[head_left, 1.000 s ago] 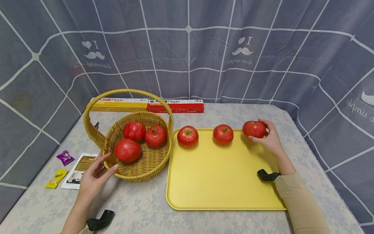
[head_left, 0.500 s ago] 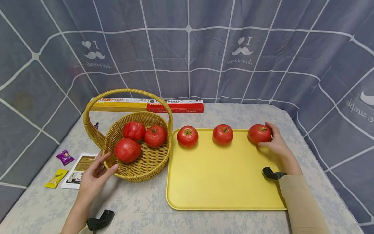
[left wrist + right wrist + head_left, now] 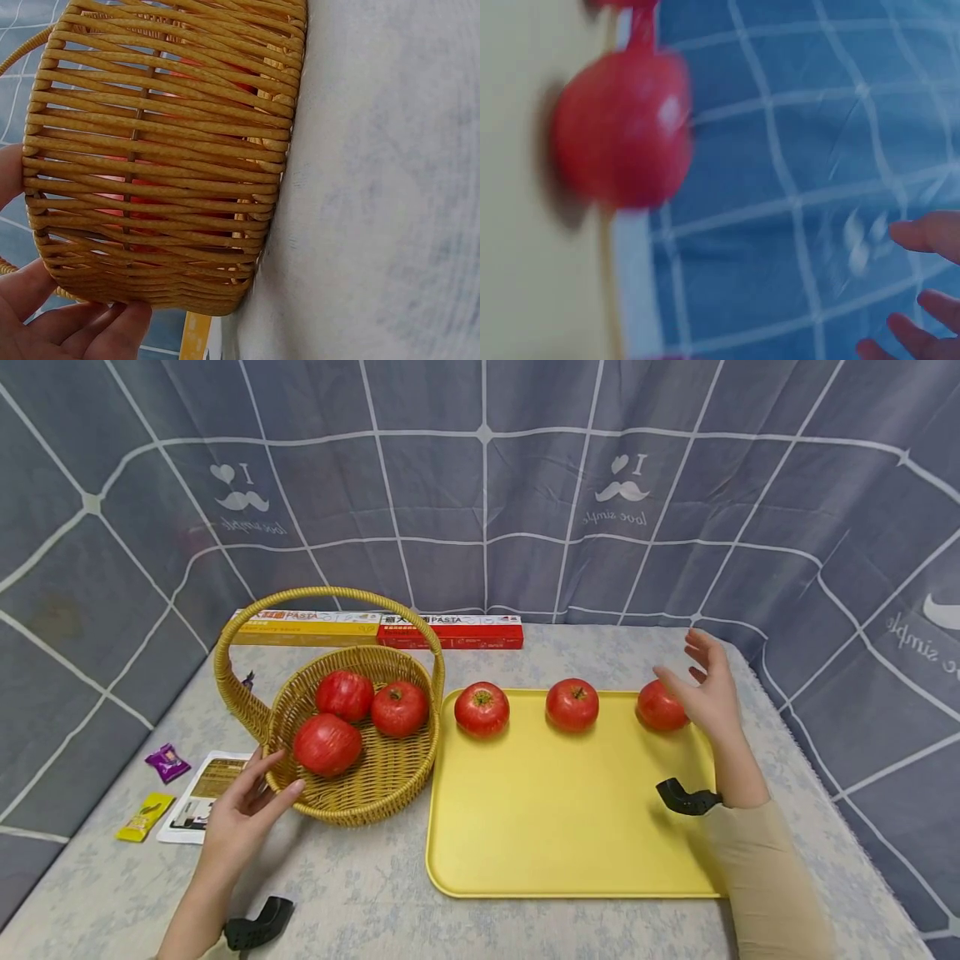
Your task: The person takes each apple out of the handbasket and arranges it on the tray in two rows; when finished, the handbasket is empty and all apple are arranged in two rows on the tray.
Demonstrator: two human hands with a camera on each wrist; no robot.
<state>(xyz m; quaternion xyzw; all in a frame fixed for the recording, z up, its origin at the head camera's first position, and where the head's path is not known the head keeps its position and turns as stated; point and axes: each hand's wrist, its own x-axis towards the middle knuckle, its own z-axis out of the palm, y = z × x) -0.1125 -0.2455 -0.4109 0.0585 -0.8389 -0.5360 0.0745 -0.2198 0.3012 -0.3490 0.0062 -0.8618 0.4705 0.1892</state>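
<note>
My left hand [image 3: 238,814] rests against the near left rim of a woven basket [image 3: 375,814], its thumb and index finger reaching over the edge. The other fingers touch the outer wall in the left wrist view. Inside the basket lie three red apples [image 3: 327,745]. Along the far edge of a yellow tray [image 3: 562,827] stand three more apples: a left one [image 3: 482,710], a middle one [image 3: 572,705] and a right one [image 3: 662,707]. Just above the right apple hovers my right hand [image 3: 712,693], fingers spread and holding nothing, partly covering it in the head view.
Behind the basket lie a yellow pasta box [image 3: 307,633] and a red pasta box [image 3: 457,635]. To its left are a purple sweet [image 3: 168,764], a yellow packet [image 3: 146,817] and a white pouch [image 3: 191,806]. A grey-blue curtain [image 3: 525,518] surrounds the table.
My right hand set the right apple down at the tray's far right, then let go and rose away from it. The left hand and the basket have stayed in place.
</note>
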